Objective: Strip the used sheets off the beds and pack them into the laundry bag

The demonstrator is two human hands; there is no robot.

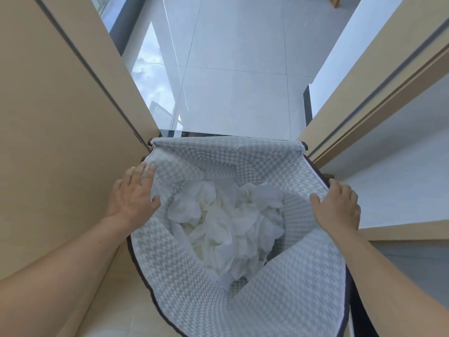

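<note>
The laundry bag (194, 283), grey-and-white houndstooth with a dark outer rim, stands open below me in a doorway. Crumpled white sheets (228, 224) lie bunched in its middle. My left hand (134, 195) rests flat on the bag's left rim with fingers straight and spread. My right hand (337, 205) grips the bag's right rim, thumb inside and fingers curled over the edge.
A tan door (60, 142) stands close on the left and a tan door frame (364, 98) on the right. Glossy white floor tiles (233, 81) stretch ahead beyond a dark threshold (218, 134). A wooden furniture leg (336, 0) shows at the top.
</note>
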